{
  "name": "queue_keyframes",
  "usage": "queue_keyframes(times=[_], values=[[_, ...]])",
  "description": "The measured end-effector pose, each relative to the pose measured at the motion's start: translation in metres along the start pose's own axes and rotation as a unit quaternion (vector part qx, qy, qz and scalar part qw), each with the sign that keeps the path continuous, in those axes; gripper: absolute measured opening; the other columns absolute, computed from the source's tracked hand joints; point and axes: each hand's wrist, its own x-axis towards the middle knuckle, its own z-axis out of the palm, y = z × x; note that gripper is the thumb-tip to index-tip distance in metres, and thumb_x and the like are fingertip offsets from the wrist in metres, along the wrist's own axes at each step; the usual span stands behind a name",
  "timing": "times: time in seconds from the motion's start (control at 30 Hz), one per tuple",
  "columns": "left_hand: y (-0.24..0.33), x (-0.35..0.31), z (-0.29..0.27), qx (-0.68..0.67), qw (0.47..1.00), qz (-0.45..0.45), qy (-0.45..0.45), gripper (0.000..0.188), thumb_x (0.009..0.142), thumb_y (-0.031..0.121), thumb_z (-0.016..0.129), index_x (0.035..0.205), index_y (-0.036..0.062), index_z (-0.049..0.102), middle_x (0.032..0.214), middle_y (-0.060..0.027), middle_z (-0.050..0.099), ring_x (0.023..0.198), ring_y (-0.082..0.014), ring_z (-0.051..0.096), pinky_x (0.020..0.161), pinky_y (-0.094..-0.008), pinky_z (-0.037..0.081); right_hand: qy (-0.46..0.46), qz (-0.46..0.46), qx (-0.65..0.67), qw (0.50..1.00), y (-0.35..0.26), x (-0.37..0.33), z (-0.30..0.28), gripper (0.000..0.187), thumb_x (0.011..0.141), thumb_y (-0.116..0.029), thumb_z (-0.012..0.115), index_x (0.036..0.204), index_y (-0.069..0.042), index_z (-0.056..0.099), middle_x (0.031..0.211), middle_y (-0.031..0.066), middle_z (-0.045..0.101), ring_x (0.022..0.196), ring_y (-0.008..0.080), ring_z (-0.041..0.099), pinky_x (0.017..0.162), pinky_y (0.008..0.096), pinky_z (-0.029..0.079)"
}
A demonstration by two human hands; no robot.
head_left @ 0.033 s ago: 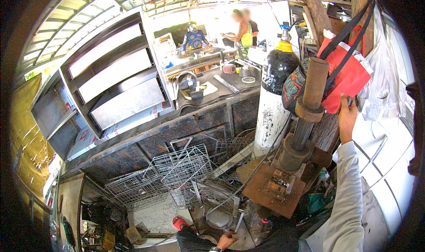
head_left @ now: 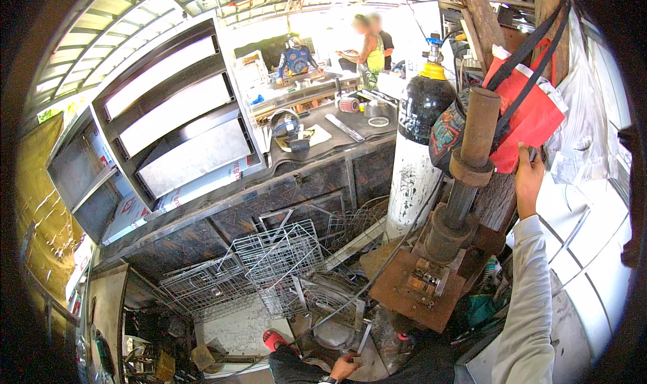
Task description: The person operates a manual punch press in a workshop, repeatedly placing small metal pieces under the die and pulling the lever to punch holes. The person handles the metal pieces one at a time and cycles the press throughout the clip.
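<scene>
My right hand [head_left: 530,178] is raised beside a rusty press column [head_left: 480,128], below a red bag [head_left: 529,117]. Its fingers curl round a small dark end that I cannot make out. Under the column, metal tooling [head_left: 430,276] sits on a rusty square plate [head_left: 414,293]. Low at the front, my left hand [head_left: 345,366] is closed, fingers together, near the lower end of a pale metal strip [head_left: 364,338]. What those fingers hold, if anything, is too small to tell.
A black-and-white gas cylinder [head_left: 412,175] stands left of the press. Wire racks [head_left: 280,256] lean against a long workbench [head_left: 303,175], which bears a metal shelf frame [head_left: 182,107]. Several people are in the background, one in blue [head_left: 296,60] at a table. A red shoe [head_left: 274,339] shows below.
</scene>
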Motion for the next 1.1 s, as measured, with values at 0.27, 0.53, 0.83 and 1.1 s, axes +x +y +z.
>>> queue_keyframes(times=[0.27,0.53,0.83,1.1], values=[[0.013,0.006,-0.001,-0.008,1.000,-0.029,-0.008,0.042,0.085,0.021,0.077,0.122,0.0053,0.067,0.095,-0.0070,0.071,0.075,-0.0135,0.063,0.068,-0.0293,0.051,0.057,-0.203,-0.066,0.975,0.028,0.021,0.002,0.031,0.097,-0.021,0.063,0.121,-0.002,0.060,0.082,0.0008,0.060,0.057,0.0080,0.046,0.053,0.0269,0.039],[-0.010,0.016,-0.002,-0.040,0.998,-0.039,-0.006,0.047,0.084,0.028,0.080,0.121,0.0026,0.066,0.102,-0.0086,0.071,0.082,-0.0145,0.067,0.072,-0.0299,0.053,0.011,-0.036,0.000,0.999,0.007,0.008,0.001,0.030,0.096,-0.021,0.064,0.119,-0.003,0.060,0.086,0.0013,0.061,0.057,0.0081,0.045,0.053,0.0271,0.038],[0.020,0.009,0.002,0.062,0.998,0.006,-0.034,0.070,0.074,0.046,0.086,0.125,0.0034,0.065,0.118,-0.0104,0.068,0.104,-0.0202,0.064,0.093,-0.0330,0.050,-0.001,-0.007,-0.012,1.000,0.004,0.009,-0.005,0.034,0.096,-0.022,0.063,0.124,-0.004,0.057,0.084,0.0006,0.059,0.055,0.0071,0.043,0.050,0.0259,0.037],[0.012,0.009,0.000,0.053,0.995,-0.086,-0.006,0.068,0.074,0.044,0.087,0.123,0.0018,0.066,0.104,-0.0092,0.073,0.089,-0.0151,0.069,0.078,-0.0287,0.053,0.022,-0.070,-0.021,0.997,0.018,0.013,-0.001,0.032,0.096,-0.023,0.064,0.121,-0.003,0.057,0.083,0.0009,0.059,0.055,0.0080,0.045,0.050,0.0266,0.037]])
